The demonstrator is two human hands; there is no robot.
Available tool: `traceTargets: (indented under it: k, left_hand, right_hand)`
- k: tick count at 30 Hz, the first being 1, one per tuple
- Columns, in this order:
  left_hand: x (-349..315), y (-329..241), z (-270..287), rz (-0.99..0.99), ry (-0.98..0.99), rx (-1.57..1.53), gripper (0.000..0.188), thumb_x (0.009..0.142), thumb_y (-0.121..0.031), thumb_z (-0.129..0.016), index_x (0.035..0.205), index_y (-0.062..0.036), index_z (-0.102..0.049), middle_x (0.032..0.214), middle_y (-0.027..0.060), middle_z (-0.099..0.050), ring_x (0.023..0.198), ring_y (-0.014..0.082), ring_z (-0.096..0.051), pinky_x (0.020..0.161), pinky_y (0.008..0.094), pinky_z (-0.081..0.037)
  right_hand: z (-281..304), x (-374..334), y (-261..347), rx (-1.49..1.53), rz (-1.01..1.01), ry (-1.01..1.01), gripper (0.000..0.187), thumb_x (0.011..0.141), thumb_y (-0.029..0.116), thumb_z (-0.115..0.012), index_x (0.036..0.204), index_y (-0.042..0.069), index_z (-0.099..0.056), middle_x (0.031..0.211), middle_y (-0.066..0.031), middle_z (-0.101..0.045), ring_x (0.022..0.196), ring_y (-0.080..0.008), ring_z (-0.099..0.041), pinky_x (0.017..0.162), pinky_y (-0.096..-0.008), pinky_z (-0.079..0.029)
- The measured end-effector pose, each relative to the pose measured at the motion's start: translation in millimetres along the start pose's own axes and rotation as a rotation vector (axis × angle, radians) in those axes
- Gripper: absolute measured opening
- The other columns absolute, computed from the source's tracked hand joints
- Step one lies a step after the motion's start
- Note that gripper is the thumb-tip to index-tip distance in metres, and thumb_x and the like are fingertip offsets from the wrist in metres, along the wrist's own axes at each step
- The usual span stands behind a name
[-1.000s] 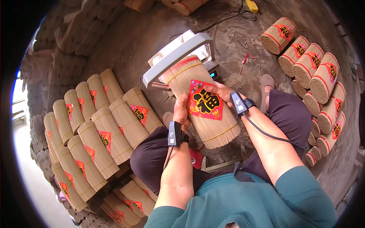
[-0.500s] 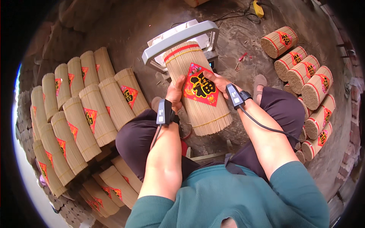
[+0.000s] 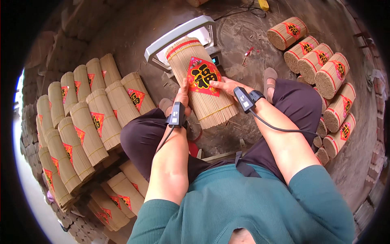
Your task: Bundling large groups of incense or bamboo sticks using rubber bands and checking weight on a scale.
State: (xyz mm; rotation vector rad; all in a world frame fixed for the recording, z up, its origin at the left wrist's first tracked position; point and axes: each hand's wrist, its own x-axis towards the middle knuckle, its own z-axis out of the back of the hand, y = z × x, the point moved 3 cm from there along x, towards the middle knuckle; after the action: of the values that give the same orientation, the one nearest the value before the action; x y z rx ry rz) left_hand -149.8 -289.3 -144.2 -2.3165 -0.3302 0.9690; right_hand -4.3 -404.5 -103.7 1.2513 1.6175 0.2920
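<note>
Between my two hands is a thick bundle of thin sticks (image 3: 215,107), tied with yellow bands and a red band near its far end. A red diamond label (image 3: 205,78) with black and gold print lies on its upper side. My left hand (image 3: 183,96) grips the bundle's left side, its fingers partly hidden. From the right, my right hand (image 3: 227,86) holds it with the thumb on the label. The bundle's far end is over a scale (image 3: 205,36) with a grey bar frame and a small lit display; whether it touches the scale I cannot tell.
Stacked rows of similar stick bundles (image 3: 87,136) stand at my left. More labelled bundles (image 3: 332,77) are piled at my right. A yellow power strip (image 3: 263,5) with a dark cable lies at the far side. A small red object (image 3: 249,51) sits on the floor.
The whole view has shifted somewhat, with scale and right-hand pile now further left and up. The bundle stays between both my hands, its label turned a little.
</note>
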Motion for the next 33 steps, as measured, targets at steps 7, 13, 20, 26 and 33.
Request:
traceTargets:
  k: [7,13,20,26,33]
  left_hand:
    - [-11,9,4,-0.003,0.034,-0.026,0.068,0.081,-0.049,-0.068,0.128,-0.0045,-0.049,0.120,0.0078,-0.062,0.106,0.0202,-0.060,0.093,0.0354,-0.048]
    - [-6,15,10,-0.004,0.084,0.001,0.069,0.078,-0.046,-0.072,0.129,-0.0071,-0.049,0.123,0.0071,-0.060,0.110,0.0222,-0.058,0.096,0.0391,-0.046]
    - [-13,12,12,0.030,0.000,0.045,0.070,0.077,-0.048,-0.073,0.131,-0.0113,-0.048,0.124,0.0070,-0.059,0.112,0.0235,-0.057,0.097,0.0425,-0.045]
    - [-5,15,8,-0.097,0.062,0.082,0.063,0.081,-0.037,-0.072,0.131,-0.0085,-0.045,0.116,0.0071,-0.062,0.103,0.0215,-0.061,0.091,0.0369,-0.049]
    - [-2,20,8,-0.101,0.073,0.052,0.055,0.083,-0.033,-0.070,0.126,-0.0057,-0.050,0.113,0.0070,-0.064,0.099,0.0202,-0.063,0.089,0.0350,-0.051]
  right_hand:
    - [14,23,-13,-0.132,0.165,0.018,0.073,0.072,0.027,-0.080,0.130,-0.002,-0.045,0.120,-0.0132,-0.059,0.112,-0.0201,-0.053,0.100,-0.0326,-0.039]
    - [28,46,-34,-0.216,0.178,-0.140,0.097,0.060,0.032,-0.089,0.132,-0.007,-0.037,0.123,-0.0152,-0.055,0.114,-0.0222,-0.053,0.097,-0.0336,-0.043]
    - [23,50,-36,-0.288,0.157,-0.230,0.110,0.053,0.036,-0.092,0.132,-0.009,-0.031,0.123,-0.0177,-0.054,0.113,-0.0235,-0.053,0.097,-0.0337,-0.044]
    - [13,39,-23,-0.215,0.300,-0.087,0.072,0.059,0.028,-0.090,0.117,0.001,-0.057,0.108,-0.0088,-0.065,0.102,-0.0170,-0.060,0.092,-0.0319,-0.048]
    - [11,34,-19,-0.236,0.331,-0.081,0.067,0.062,0.026,-0.089,0.116,0.001,-0.058,0.108,-0.0071,-0.066,0.100,-0.0155,-0.060,0.091,-0.0313,-0.048]
